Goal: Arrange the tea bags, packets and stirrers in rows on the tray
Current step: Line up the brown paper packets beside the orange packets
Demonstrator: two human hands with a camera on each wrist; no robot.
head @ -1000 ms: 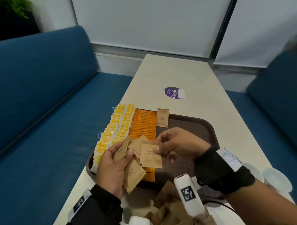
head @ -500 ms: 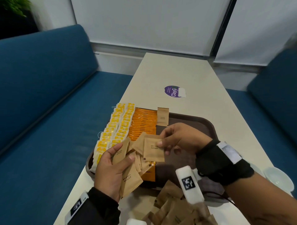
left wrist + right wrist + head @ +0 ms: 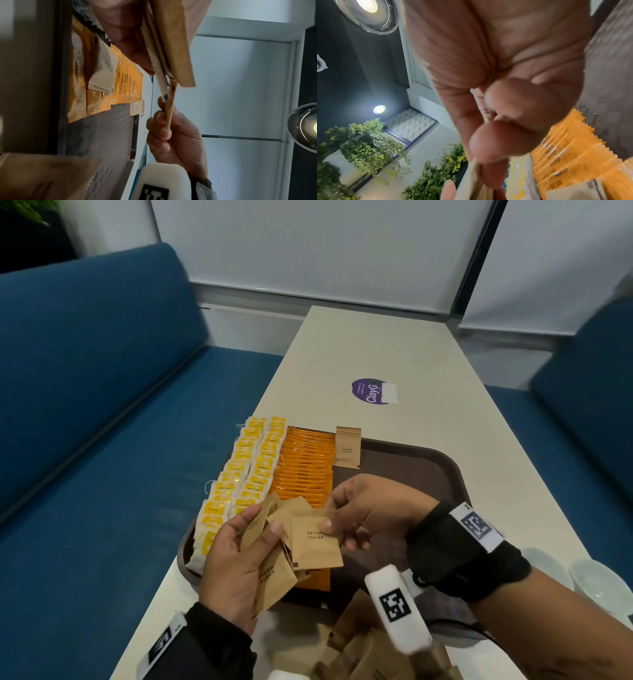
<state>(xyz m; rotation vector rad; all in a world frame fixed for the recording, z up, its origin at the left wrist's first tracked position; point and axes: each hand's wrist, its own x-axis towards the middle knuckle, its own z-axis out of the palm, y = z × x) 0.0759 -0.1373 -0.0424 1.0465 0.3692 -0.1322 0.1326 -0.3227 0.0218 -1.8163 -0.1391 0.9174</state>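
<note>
A brown tray carries two rows of yellow-tagged tea bags, a row of orange packets and one brown sugar packet at its far edge. My left hand grips a fan of several brown sugar packets over the tray's near left part. My right hand pinches a single brown sugar packet by its top edge, and it overlaps the fan. The left wrist view shows the right hand pinching that packet edge-on. The right wrist view shows the orange packets below the fingers.
A loose pile of brown packets lies at the table's near edge. White cups stand at the right. A purple sticker lies farther up the cream table. Blue sofas flank both sides.
My right hand and its single packet have come slightly nearer to me and leftward, against the fan. The left hand has hardly moved.
</note>
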